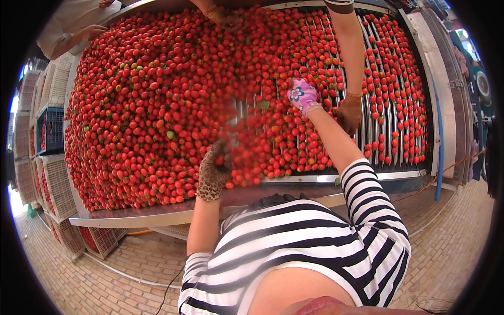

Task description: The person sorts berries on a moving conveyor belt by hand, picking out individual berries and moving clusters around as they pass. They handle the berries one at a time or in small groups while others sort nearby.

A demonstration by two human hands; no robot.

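Note:
Small red oval tomatoes (130, 118) lie heaped over the left and middle of a metal sorting table, and thin out to single rows on the metal rollers (368, 145) at the right. My left hand (215, 169), in a leopard-print glove, is at the near side of the heap among tomatoes; its fingertips are blurred, so its grip is unclear. My right hand (302, 94), in a pink glove with a flower print, rests on tomatoes over the rollers, its fingers partly hidden. A few green tomatoes (170, 134) show in the heap, and a green leaf (264, 104) lies near the middle.
Across the table are a co-worker's gloved hands (349, 112), one close to my right forearm, and another person's bare hand (93, 32). Plastic crates (59, 185) with tomatoes stand stacked at the left. The metal table edge (134, 218) runs before me; a blue pipe (438, 157) stands right.

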